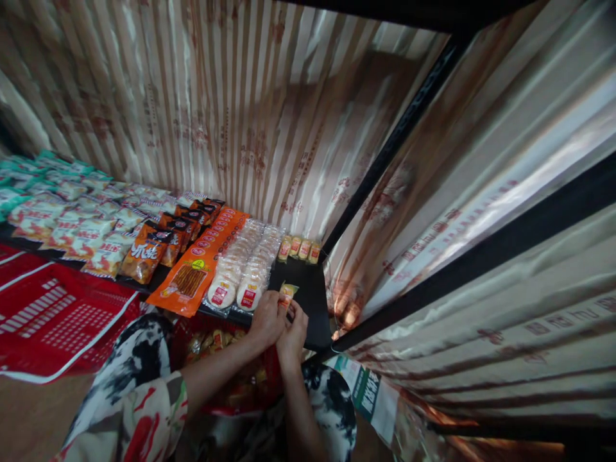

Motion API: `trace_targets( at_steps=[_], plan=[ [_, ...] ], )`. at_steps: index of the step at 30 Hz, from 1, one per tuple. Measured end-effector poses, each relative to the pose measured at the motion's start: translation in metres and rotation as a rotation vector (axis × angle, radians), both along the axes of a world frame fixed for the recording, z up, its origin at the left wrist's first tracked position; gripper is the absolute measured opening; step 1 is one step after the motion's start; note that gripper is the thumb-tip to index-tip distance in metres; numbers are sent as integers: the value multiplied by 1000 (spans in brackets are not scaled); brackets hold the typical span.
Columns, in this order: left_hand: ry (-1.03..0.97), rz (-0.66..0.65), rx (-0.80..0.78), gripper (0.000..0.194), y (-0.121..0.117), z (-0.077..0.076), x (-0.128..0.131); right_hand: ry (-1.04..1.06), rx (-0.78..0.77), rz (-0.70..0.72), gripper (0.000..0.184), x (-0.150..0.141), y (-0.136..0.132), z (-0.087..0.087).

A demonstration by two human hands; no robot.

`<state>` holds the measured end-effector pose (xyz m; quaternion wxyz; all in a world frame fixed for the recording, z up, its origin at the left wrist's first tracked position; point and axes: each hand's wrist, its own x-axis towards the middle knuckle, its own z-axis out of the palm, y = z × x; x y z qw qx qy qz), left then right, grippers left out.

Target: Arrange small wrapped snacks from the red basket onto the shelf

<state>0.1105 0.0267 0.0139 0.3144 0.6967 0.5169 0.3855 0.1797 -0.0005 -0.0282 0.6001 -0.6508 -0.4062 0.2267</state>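
My left hand (266,319) and my right hand (292,333) meet at the front edge of a black shelf (308,296), both pinching one small yellow snack packet (287,293). A short row of similar small packets (299,249) stands at the back of the shelf. To the left lie two rows of round white rice crackers in clear wrap (243,266) and a long orange snack pack (199,264). Below my forearms sits a red basket holding more small packets (212,343).
Further left the shelf carries brown-orange bags (147,256) and many white and green bags (67,212). A red basket (52,321) lies at the lower left. Striped foil sheeting (269,128) lines the back and right side, crossed by black shelf posts (385,160).
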Motion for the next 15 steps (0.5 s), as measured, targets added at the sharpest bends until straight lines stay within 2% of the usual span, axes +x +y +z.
trace_targets(
  at_steps=[8,12,15],
  plan=[
    [37,6,-1,18,27,0,19,-161,-58,-81,26,26,34,-2],
    [90,22,-57,19,40,7,27,-251,-42,-57,20,40,54,-1],
    [127,29,-91,20,51,12,31,-274,-87,-53,19,46,67,3]
  ],
)
